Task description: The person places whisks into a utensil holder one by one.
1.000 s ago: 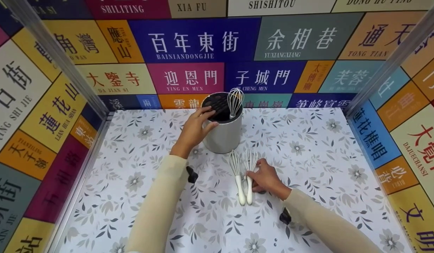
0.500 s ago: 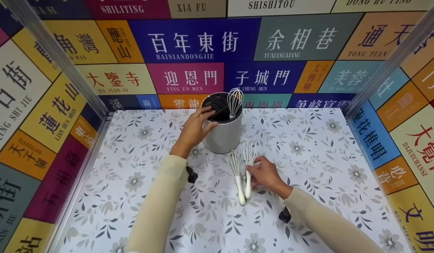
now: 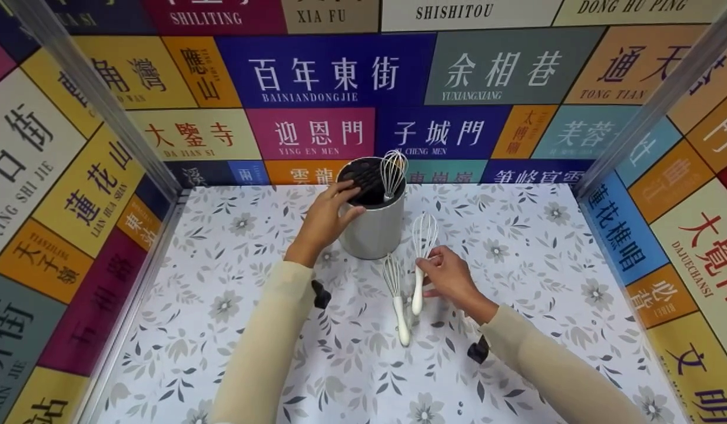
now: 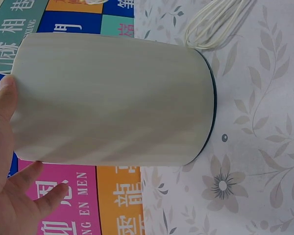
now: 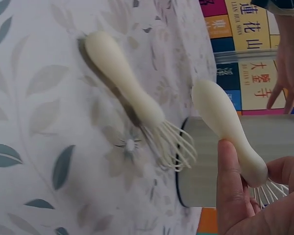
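My left hand (image 3: 327, 221) holds the rim of a light-grey cylindrical utensil holder (image 3: 372, 232), thumb at the front and fingers at the left. Its inside is black, and a wire whisk (image 3: 394, 175) stands in it, wires up. With thumb and fingers, my right hand (image 3: 451, 275) pinches a white-handled whisk (image 5: 218, 112) where handle meets wires. That whisk is off the table, wires up, just right of the holder. A second white-handled whisk (image 3: 401, 318) lies on the table in front of the holder, wires toward it.
The table has a white floral cover (image 3: 233, 353). Walls with colourful printed blocks (image 3: 334, 70) enclose it at the back and both sides, with clear corner posts (image 3: 128, 118). The holder stands near the back wall.
My right hand has lifted one whisk from beside the other and moved it toward the holder. My left hand stays on the holder.
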{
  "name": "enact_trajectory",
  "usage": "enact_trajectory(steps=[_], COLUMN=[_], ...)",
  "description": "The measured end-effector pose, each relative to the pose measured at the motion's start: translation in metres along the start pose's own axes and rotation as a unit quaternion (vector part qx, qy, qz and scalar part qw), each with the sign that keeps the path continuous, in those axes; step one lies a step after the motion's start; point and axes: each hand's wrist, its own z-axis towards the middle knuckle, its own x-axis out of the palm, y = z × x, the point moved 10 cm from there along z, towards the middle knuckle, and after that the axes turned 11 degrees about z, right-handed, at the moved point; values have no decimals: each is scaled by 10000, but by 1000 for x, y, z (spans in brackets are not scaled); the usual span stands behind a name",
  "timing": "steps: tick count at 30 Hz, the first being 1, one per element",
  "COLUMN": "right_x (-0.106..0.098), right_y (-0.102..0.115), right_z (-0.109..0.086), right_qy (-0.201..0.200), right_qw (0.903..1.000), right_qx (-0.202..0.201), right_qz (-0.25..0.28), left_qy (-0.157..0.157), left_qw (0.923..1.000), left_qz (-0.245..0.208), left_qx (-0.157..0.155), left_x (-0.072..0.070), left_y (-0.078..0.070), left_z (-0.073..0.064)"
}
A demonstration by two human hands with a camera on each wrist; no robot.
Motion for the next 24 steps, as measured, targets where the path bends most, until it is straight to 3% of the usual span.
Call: enact_trajectory(steps=[11,24], right_x=[-2,-3], right_y=[52,131], right_z=[3,11], right_qy=[77,-93], right_qw=[9991,9912], right_qx=[-337,-1254], right_qz=[250,405], left_qy=[8,-34], left_qw=[10000,9999], left_qz=[-74,-92], left_qx=[1,70], left_x=[1,-2], left_y=[1,0], left_z=[-1,-1])
